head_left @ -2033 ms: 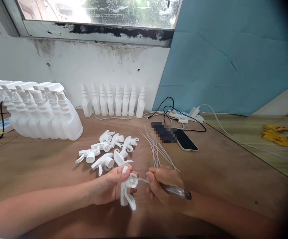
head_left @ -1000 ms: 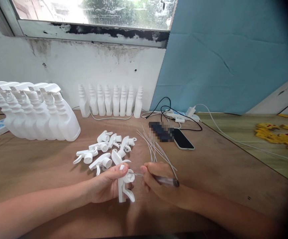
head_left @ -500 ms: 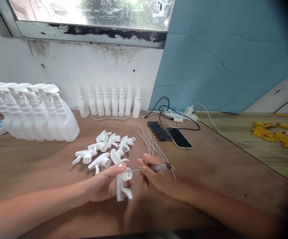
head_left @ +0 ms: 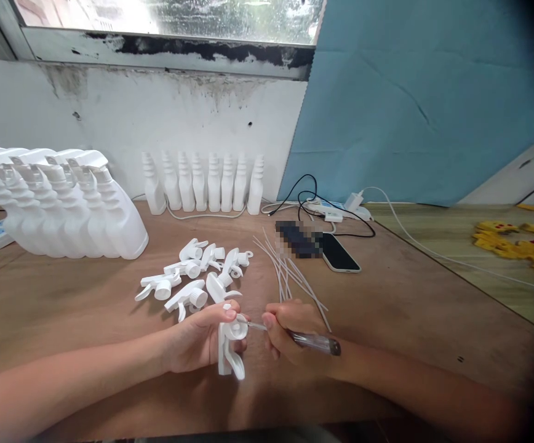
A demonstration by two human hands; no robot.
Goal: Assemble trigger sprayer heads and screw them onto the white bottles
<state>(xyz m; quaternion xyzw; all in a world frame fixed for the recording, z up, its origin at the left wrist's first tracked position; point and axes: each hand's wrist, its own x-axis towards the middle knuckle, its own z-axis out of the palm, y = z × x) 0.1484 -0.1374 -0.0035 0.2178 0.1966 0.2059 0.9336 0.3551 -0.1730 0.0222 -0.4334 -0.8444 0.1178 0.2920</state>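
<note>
In my left hand is a white trigger spray head, with its round collar turned toward the right and its lever pointing down. My thumb presses near the collar. My right hand is closed around a slim screwdriver with a clear, dark-ended handle. Its thin metal shaft reaches left to the collar, and the tip's exact contact there is hard to make out. Just beyond my left hand lie several more spray heads in a loose group. Thin white tubes lie crossed beyond my right hand.
White spray bottles stand in a tight row at the left. Several smaller bottles line the wall. A phone, a pixelated dark object and a power strip with cables sit at the back right. Yellow pieces lie far right.
The screwdriver's handle end has swung down and to the right, and my right hand has shifted slightly right and lower. My left hand still holds the spray head. The view has tilted a little.
</note>
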